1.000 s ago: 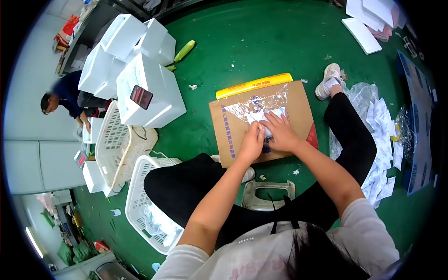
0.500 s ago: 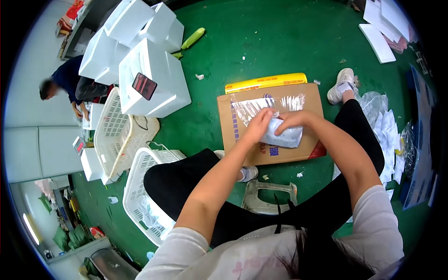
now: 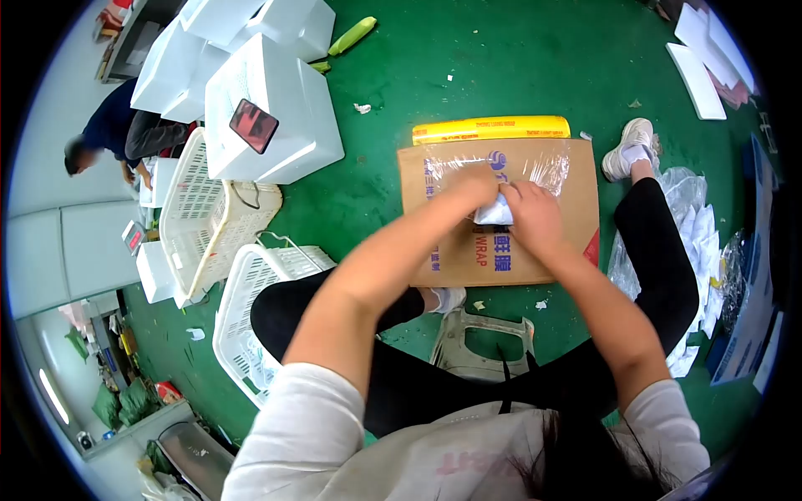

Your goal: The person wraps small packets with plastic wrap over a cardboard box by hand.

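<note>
Over the cardboard box (image 3: 543, 242), both hands meet at a small pale packet (image 3: 494, 214) with clear plastic film (image 3: 543, 164) around it. My left hand (image 3: 474, 186) is closed at the packet's upper left side, its fingers smeared by motion. My right hand (image 3: 535, 213) curls over the right side, fingertips near the left hand. Much of the packet is hidden under the hands, so its contents cannot be made out. The film spreads across the box's upper part. Touching the box's far edge lies a yellow roll of wrap (image 3: 493, 129).
White baskets (image 3: 196, 217) and stacked foam boxes (image 3: 284, 117) stand at left, a phone (image 3: 254, 126) on one. A co-worker (image 3: 117, 125) bends behind them. A plastic stool (image 3: 484, 338) sits before me. Plastic bags and white sheets (image 3: 697, 242) lie at right.
The packet has turned and moved up the box, with less of it showing. My left hand has come over its top, and my right hand has shifted round its right side.
</note>
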`<action>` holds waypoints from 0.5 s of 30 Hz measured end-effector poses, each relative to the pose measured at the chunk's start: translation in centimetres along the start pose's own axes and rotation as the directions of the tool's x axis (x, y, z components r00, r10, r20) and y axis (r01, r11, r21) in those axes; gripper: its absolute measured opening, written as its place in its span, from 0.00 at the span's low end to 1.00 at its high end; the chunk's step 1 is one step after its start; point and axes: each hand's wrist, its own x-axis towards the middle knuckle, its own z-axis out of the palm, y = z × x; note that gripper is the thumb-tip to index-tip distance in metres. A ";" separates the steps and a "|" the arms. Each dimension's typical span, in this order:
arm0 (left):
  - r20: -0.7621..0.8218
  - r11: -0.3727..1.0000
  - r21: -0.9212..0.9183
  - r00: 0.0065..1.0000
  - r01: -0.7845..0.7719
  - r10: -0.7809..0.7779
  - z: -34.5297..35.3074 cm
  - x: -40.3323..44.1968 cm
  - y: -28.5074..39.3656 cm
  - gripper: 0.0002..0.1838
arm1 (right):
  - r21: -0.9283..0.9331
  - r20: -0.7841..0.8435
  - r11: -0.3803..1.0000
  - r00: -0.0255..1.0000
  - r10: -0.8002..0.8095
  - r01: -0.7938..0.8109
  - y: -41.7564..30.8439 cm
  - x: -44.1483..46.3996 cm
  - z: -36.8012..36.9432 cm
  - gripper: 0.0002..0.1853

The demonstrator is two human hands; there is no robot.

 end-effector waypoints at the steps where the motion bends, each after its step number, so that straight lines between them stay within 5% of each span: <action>1: 0.013 0.973 0.229 1.000 -0.003 0.000 -1.2 0.1 0.6 0.18 | 0.013 0.090 1.000 0.996 -0.009 0.008 0.3 0.9 -1.5 0.27; 4: 0.037 0.817 0.488 0.942 -0.308 0.333 -4.6 1.6 1.7 0.17 | 0.054 0.464 0.998 0.886 0.010 -0.040 0.0 3.7 -5.8 0.25; 5: -0.097 0.873 0.309 0.901 -0.377 0.423 -1.6 4.8 0.5 0.20 | 0.071 0.569 0.997 0.822 -0.007 -0.041 -0.4 5.6 -6.4 0.26; 6: -0.307 0.659 0.213 0.591 -0.721 0.746 0.0 5.9 -1.1 0.23 | 0.193 0.601 0.981 0.789 -0.128 0.012 0.3 6.5 -6.2 0.36; 7: -0.164 0.747 0.267 0.735 -0.609 0.658 1.3 6.9 -0.8 0.25 | 0.372 0.620 0.922 0.710 -0.334 0.108 1.9 7.3 -4.8 0.45; 8: -0.129 0.764 0.322 0.774 -0.558 0.620 2.2 7.3 -1.1 0.27 | 0.509 0.729 0.859 0.557 -0.397 -0.054 3.0 7.7 -2.9 0.53; 9: -0.254 0.719 0.347 0.678 -0.602 0.690 3.2 6.7 -2.0 0.27 | 0.355 0.902 0.902 0.343 -0.261 -0.246 2.7 8.2 -3.7 0.55; 11: -0.304 0.713 0.352 0.646 -0.607 0.700 4.1 5.8 -2.4 0.26 | 0.161 0.978 0.920 0.184 -0.100 -0.356 2.2 8.7 -4.9 0.56; 13: -0.273 0.710 0.390 0.663 -0.586 0.697 3.2 4.9 -1.6 0.27 | 0.164 0.961 0.661 -0.031 -0.273 -0.732 3.6 8.2 -2.8 0.54; 15: -0.303 0.704 0.343 0.636 -0.622 0.709 3.2 4.2 -1.9 0.26 | 0.096 0.960 0.714 -0.126 -0.251 -0.693 4.2 6.2 0.6 0.50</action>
